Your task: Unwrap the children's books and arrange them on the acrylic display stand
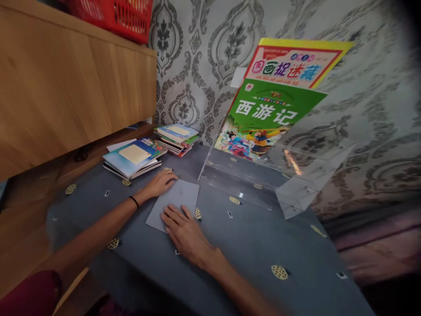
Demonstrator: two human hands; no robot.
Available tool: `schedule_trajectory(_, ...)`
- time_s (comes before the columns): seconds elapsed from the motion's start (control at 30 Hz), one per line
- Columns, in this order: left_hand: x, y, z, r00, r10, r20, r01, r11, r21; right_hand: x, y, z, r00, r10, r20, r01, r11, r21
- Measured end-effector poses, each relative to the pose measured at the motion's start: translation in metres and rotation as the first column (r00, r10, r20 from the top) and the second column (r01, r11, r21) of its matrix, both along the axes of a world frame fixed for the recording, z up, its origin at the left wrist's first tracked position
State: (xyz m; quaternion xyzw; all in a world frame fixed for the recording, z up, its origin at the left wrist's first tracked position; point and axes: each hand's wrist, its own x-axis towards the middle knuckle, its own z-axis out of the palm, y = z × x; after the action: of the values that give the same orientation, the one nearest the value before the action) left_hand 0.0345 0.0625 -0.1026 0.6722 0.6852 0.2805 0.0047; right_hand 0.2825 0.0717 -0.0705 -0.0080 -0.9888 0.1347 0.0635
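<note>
On the table lies a thin, plain grey-white rectangle [180,192], a sheet or a booklet lying face down; which one I cannot tell. My right hand [184,230] rests flat over its near part, fingers stretched out. At its upper left edge is my left hand [160,182], palm down with the fingers extended and touching that edge. A dark band circles the left wrist. Just beyond the left hand is a stack of books [136,156] with a blue cover on top.
A second book stack [177,136] stands by the patterned wall [184,101]. A clear acrylic stand [299,197] holds upright picture books [259,114] at the back right. The grey tablecloth [250,245] has pineapple prints. Left are a wooden cabinet [79,83] and a red basket [131,19].
</note>
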Motion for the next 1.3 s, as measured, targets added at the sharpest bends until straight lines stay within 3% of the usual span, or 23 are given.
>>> schedule_trajectory(0.13,-0.001,0.001,-0.003,1.000,-0.020,-0.003,0.020,0.999,0.030,-0.012,-0.006,0.000,0.999,0.052,0.002,-0.052,0.999,0.015)
schedule_trajectory(0.43,0.003,0.002,0.000,1.000,-0.011,-0.008,0.012,0.999,0.031,-0.017,-0.011,0.004,0.997,0.027,0.074,-0.029,0.999,0.014)
schedule_trajectory(1.07,0.002,0.002,0.000,0.999,-0.046,-0.026,0.047,0.998,0.045,0.027,0.005,0.000,1.000,0.030,-0.004,-0.031,0.998,-0.046)
schedule_trajectory(1.3,0.002,0.002,-0.001,0.998,-0.052,-0.040,0.054,0.997,0.054,0.010,0.062,-0.008,0.975,-0.221,-0.014,0.219,0.972,-0.085)
